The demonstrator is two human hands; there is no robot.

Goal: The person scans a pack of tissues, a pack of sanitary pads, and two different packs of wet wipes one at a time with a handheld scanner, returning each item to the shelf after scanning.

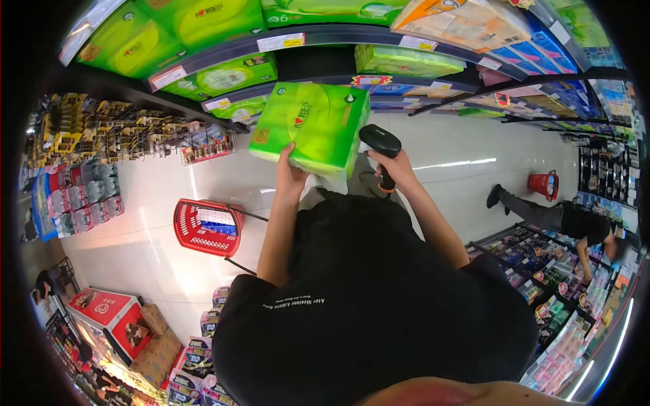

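Stood in a shop aisle, facing shelves [325, 35] stacked with green tissue packs. Held one pack [311, 125] up in front of the shelves, left hand [290, 170] clamped under its lower edge, fingers wrapped onto the near face, so the printed side tilted toward the scanner. Gripped the scanner [381, 150] by its handle in the right hand [395, 169], closed round it, head raised just beside the pack's right edge; probably aimed at a code there, though no code could be made out. Pack kept clear of the shelf, apart from the others, likely so only its own label would read. Red basket [207, 227] left on the floor to the left, well apart from both hands, with something blue and white inside. Farther down the aisle on the right, another person [575, 223] bent toward low shelves, a second red basket [543, 184] near their feet.
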